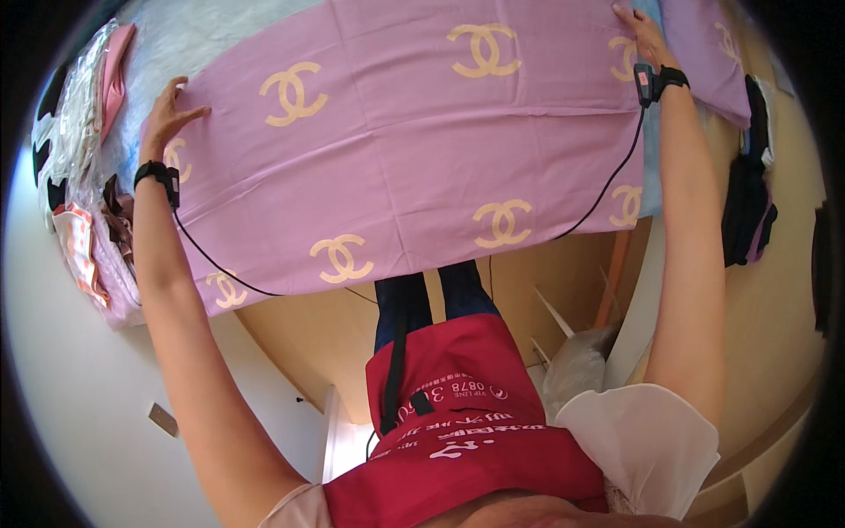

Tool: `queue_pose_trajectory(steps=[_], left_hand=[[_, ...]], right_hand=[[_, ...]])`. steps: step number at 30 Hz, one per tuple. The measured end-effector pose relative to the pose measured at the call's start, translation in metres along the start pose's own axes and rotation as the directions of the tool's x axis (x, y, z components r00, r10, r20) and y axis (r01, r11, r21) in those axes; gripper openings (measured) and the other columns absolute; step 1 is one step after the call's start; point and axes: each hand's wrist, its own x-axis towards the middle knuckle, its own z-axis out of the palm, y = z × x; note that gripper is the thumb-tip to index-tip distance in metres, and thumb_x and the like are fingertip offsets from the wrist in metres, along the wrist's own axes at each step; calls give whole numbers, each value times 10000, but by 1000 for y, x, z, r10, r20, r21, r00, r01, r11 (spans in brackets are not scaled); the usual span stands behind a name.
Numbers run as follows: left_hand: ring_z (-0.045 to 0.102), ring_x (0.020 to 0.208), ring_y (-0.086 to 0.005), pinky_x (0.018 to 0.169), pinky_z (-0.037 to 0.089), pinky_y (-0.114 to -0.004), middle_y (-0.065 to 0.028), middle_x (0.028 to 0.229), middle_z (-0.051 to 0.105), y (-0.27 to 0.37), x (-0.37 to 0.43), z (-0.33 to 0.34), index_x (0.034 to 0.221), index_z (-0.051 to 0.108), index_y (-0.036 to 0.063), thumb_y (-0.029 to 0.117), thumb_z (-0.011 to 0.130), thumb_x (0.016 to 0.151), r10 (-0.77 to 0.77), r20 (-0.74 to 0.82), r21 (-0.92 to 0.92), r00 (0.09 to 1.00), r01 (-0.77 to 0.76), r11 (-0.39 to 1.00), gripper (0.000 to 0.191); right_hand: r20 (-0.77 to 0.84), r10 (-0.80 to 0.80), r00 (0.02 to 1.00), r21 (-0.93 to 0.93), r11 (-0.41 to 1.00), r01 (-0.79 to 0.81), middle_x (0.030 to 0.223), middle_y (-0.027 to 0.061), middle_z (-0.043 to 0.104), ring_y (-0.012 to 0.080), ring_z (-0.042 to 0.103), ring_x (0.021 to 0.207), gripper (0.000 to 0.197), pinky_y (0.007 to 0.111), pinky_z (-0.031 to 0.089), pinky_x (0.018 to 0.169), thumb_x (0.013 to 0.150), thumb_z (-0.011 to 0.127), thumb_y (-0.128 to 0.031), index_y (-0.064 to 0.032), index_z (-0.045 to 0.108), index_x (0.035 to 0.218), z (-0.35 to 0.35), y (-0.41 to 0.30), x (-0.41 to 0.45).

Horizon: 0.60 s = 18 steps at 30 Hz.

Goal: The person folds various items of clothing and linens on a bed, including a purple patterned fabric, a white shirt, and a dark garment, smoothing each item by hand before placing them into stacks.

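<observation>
A lilac cloth point(422, 158) with cream interlocking-C prints lies spread before me, with fold creases across it and its near edge hanging over my legs. My left hand point(170, 115) is at its far left edge, thumb and fingers apart. At the far right, my right hand point(643, 38) reaches over the cloth with the fingers extended and apart. Each wrist wears a black strap with a small device and a cable.
Under the cloth is a pale blue-white fluffy cover point(191, 33). Clear plastic-wrapped textiles point(82, 119) and an orange-and-white patterned cloth point(80, 247) lie at left. At right are another lilac piece point(709, 59) and dark garments point(746, 204). A clear plastic bag point(574, 369) stands below.
</observation>
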Motion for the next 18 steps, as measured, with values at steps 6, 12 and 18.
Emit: queue_pose_trajectory(steps=[6,12,18], left_hand=[[700,932,-301,852,519,-405,-163,983,746,-17,18,4,1154,718,23,285,820,805,85,207,-146,975,-55,988,448],[663,859,-426,762,519,-420,-250,976,696,-3,-50,-28,1148,688,16,121,756,870,221,-20,-73,975,-222,972,305],[632,841,-399,761,489,-446,-191,888,656,28,-130,-56,966,623,6,133,740,906,224,-137,201,965,-195,960,183]], right_hand=[[215,-501,839,63,864,500,1108,61,666,213,656,891,418,349,532,860,966,735,-321,-47,602,1252,-75,28,128],[243,-676,696,110,732,673,994,-1,658,109,602,902,344,245,486,811,986,715,-309,-20,651,1163,-82,32,89],[93,-669,738,-31,739,673,942,-19,645,74,579,855,261,244,481,778,982,710,-247,-37,661,1128,-118,58,28]])
